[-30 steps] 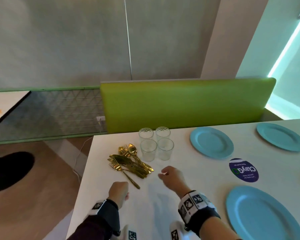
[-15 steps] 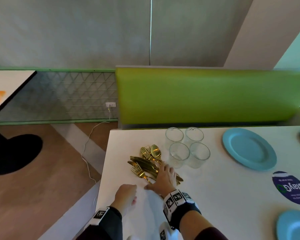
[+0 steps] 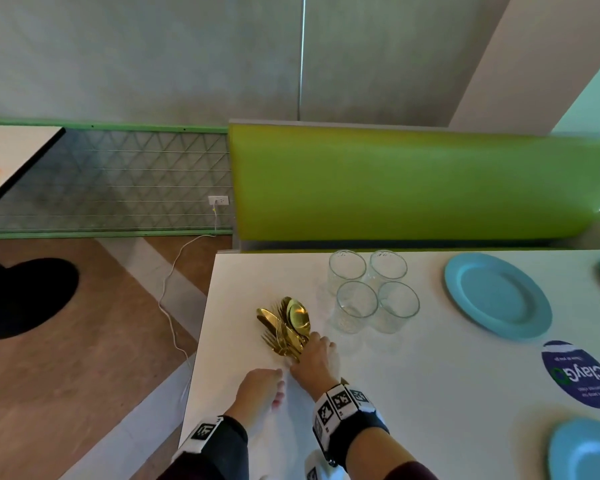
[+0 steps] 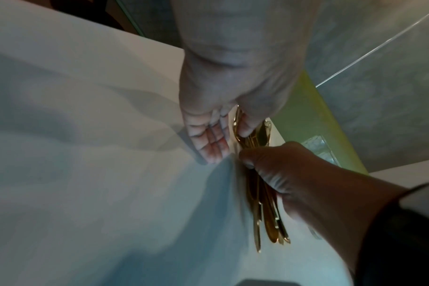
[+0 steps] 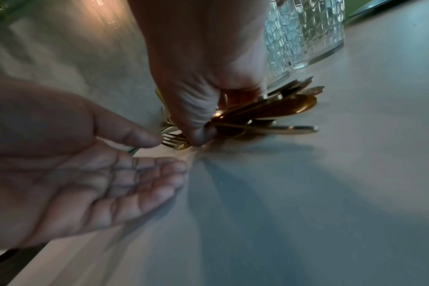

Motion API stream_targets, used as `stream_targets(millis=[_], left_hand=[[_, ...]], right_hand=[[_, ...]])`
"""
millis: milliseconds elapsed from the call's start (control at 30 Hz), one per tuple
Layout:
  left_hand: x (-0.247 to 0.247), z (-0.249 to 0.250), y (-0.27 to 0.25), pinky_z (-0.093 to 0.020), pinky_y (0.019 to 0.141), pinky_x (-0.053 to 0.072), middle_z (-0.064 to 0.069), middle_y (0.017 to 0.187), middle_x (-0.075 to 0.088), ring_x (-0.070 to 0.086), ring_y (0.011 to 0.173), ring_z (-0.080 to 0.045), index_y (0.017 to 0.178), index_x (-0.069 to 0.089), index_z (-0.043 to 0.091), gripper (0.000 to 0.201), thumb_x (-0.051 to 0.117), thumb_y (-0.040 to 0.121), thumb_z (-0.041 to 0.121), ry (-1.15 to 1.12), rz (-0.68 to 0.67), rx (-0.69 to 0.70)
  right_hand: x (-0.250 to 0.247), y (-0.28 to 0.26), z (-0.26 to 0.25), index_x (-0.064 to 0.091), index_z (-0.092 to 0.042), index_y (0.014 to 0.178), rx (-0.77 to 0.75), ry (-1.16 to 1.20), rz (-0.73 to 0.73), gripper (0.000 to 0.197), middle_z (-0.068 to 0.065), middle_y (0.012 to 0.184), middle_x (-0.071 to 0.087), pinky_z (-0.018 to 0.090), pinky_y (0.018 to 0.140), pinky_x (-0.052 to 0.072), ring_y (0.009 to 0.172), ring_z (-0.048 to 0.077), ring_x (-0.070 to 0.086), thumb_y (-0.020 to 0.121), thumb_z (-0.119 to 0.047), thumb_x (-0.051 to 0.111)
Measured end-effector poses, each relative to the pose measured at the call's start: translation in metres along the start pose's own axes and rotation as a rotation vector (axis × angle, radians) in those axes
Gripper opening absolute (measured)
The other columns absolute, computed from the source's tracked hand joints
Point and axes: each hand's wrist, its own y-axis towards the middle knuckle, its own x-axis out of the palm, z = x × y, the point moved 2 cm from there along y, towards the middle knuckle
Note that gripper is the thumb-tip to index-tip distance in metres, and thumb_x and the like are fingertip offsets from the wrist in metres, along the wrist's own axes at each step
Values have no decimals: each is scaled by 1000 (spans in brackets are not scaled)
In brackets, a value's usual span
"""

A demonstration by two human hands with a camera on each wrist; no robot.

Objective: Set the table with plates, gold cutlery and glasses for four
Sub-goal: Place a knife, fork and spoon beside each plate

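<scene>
Two hands are down near the left end of the white table [image 3: 430, 393]. Going left to right: the left hand [image 3: 262, 389] is flat-ish and palm up, fingers straight and holding nothing, sitting just beside the right one. Next, the gold cutlery [image 3: 286, 325] is one bunched pile of forks, knives and spoons, business ends pointing away toward the far edge. The right hand [image 3: 314, 362] has its fingers and thumb curled round the handle end of that bundle; the wrist view shows the thumb [image 5: 198, 133] pinching right down on it, handles fanning out behind. Just right of the pile, four clear glasses [image 3: 371, 292] stand upright in a tight square. Further right there's a blue plate [image 3: 496, 296], and another blue plate [image 3: 586, 448] at the near right corner.
</scene>
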Motion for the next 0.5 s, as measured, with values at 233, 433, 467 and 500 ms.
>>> stream_targets(millis=[233,433,467,500], left_hand=[[18,-12,-6,-24,56,40,-10,70,46,41,59,-18,80,53,4,29,50,96,29,92,-97,48],[38,-29,-25,-35,71,49,-13,106,63,59,91,-26,104,56,11,34,58,89,41,109,-251,-40],[42,-33,-28,-35,69,49,-15,106,64,59,92,-28,103,58,10,36,60,87,41,75,-260,-56],[46,-38,-31,-34,67,50,-15,102,65,60,90,-28,102,60,9,36,62,86,40,53,-263,-60]], right_hand=[[-6,-30,10,40,0,125,7,38,-82,46,13,126,51,30,99,45,119,25,53,91,-28,54],[-11,-58,30,53,-7,112,1,211,-197,23,-7,85,51,3,67,44,83,6,57,92,-18,53],[-14,-66,33,56,-15,98,-2,264,-185,8,-11,77,44,4,65,42,83,7,58,90,-15,55],[-17,-73,37,51,-23,83,8,258,-202,12,-11,77,45,10,71,43,93,13,61,89,-14,56]])
